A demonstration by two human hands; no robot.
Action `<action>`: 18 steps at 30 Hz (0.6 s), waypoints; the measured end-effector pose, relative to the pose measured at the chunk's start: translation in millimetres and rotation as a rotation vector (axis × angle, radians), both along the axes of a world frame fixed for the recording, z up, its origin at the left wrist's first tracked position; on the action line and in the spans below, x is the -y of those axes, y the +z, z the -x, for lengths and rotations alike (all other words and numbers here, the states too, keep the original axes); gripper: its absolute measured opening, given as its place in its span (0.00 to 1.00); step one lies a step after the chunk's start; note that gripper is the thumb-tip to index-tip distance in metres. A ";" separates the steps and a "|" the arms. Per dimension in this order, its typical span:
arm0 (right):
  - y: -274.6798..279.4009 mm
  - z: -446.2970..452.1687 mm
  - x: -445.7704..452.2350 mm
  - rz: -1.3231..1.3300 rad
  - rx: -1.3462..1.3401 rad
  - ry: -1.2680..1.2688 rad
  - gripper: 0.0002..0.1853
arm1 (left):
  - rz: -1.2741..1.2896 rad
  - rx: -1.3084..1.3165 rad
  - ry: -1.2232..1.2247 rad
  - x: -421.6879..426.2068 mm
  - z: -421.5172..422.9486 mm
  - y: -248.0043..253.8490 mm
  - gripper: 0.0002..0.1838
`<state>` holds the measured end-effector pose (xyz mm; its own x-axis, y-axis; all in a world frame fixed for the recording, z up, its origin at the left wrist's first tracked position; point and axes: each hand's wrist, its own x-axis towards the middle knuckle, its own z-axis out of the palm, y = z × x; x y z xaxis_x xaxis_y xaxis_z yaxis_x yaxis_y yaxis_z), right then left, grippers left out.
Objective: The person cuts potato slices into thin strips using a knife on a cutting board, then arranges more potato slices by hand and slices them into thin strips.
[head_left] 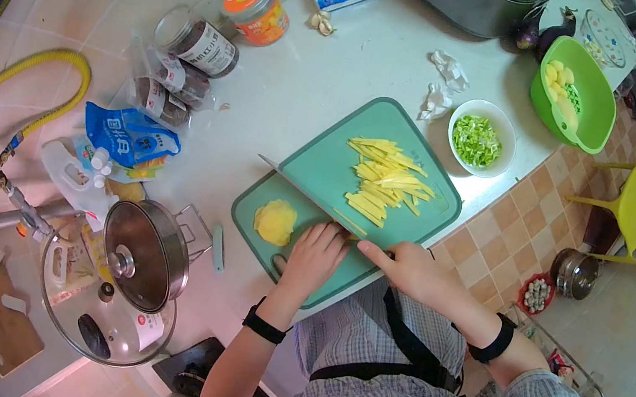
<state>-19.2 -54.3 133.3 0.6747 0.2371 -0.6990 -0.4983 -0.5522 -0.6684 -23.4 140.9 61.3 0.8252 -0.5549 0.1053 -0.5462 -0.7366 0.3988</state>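
Observation:
My right hand (400,266) grips the handle of a kitchen knife, and the knife's blade (306,195) stands on edge across a green cutting board (327,145). Close against the blade, my left hand (319,250) has its fingers bent and pressed down on potato, mostly hidden beneath them. Beyond the blade lies a pile of potato strips (389,181), with one loose strip (349,224) right beside the knife. On the board's left part sits a stack of thin potato slices (275,221).
A white bowl of chopped greens (477,140) stands right of the board, near the counter edge. Farther back is a green basket (595,120) with peeled potatoes. At left are jars (259,14), a lidded pot (146,253) and a small peeler-like tool (218,249).

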 end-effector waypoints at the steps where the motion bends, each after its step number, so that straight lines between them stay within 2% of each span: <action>1: -1.8 -0.2 -0.5 -0.001 0.007 0.001 0.40 | -0.009 -0.006 -0.006 -0.3 -0.3 -2.9 0.12; 7: -27.7 9.6 -2.4 -0.016 0.059 -0.017 0.41 | -0.026 0.056 -0.054 -6.3 -1.8 -15.6 0.11; 11: -23.2 8.6 -3.7 -0.003 0.041 -0.038 0.42 | -0.019 0.094 -0.063 -8.3 -0.4 -20.9 0.12; 14: -20.8 10.1 -4.6 0.050 0.054 0.039 0.42 | -0.036 0.080 -0.067 -11.4 1.7 -25.7 0.13; 16: -26.2 12.4 -5.1 0.038 0.022 0.112 0.35 | -0.034 0.112 -0.068 -11.3 1.1 -25.5 0.12; 18: -35.7 17.8 -7.3 0.020 0.094 0.051 0.38 | -0.024 0.112 -0.076 -11.8 -1.1 -25.9 0.12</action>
